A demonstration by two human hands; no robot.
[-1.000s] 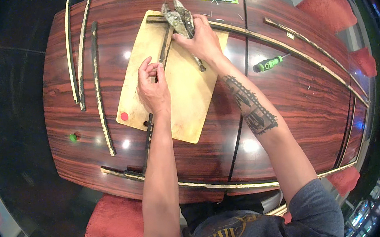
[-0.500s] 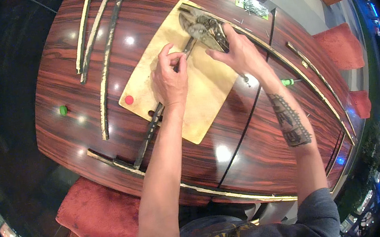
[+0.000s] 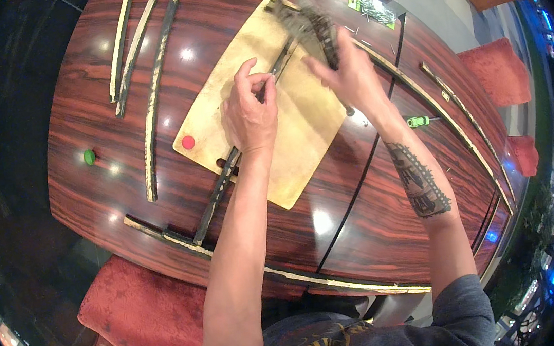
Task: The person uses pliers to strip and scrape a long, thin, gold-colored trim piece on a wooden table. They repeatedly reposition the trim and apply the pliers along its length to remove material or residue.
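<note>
A dark narrow wooden strip [image 3: 207, 211] runs diagonally across a pale yellow cutting board [image 3: 296, 160], under my left hand. My left hand [image 3: 252, 107] is closed in a pinch over the strip; what lies between thumb and forefinger is too small to make out. My right hand [image 3: 351, 72] grips a grey-and-black tool [image 3: 317, 32] above the board's far end. Motion smears the tool, and its exact kind cannot be told. The strip's far part reaches under the tool. A red round spot [image 3: 188, 142] marks the board's left corner.
Several thin strips [image 3: 158, 104] lie at the far left, with others along the near and right table edges. A bag of nails or screws [image 3: 374, 10] rests at the far right, loose ones beside it. A green-handled screwdriver [image 3: 418, 121] and a green cap [image 3: 89, 157] lie on the table.
The tool in my right hand has moved slightly up and to the right, and is now more blurred. My left hand keeps its pinch in nearly the same spot.
</note>
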